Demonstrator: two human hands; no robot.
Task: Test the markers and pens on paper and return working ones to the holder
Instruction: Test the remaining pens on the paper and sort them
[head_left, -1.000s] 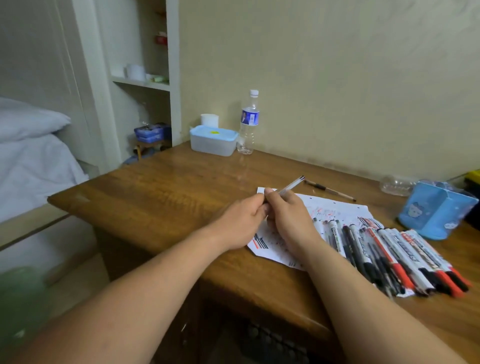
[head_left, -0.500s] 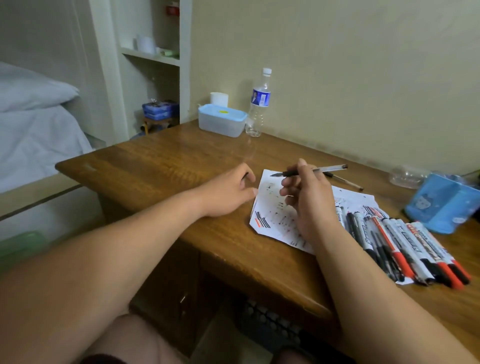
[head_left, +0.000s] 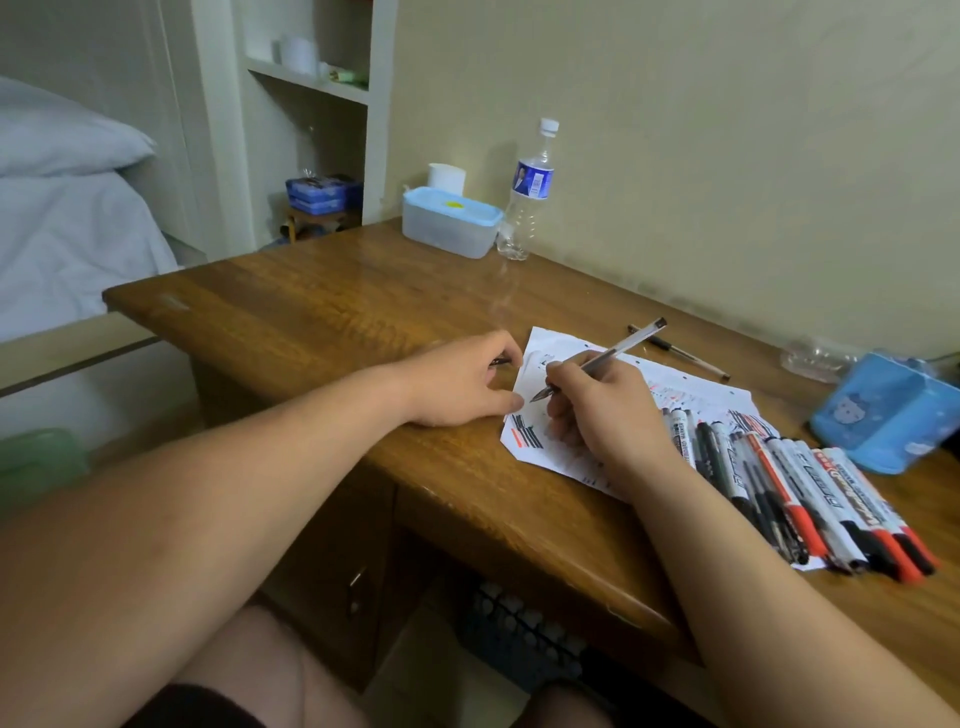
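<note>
At paper edge | right hand grips pen | left hand pinches cap

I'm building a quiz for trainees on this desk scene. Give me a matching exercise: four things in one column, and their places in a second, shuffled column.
Things
1. clear pen
2. pen cap
3. water bottle
4. markers

Places
A. standing by the wall beside the blue-lidded box
B. lying side by side at the right end of the paper
C. pinched in the left hand
D. gripped by the right hand, tip at the paper

Pairs: 1-D, 2-C, 3-A, 4-B.
</note>
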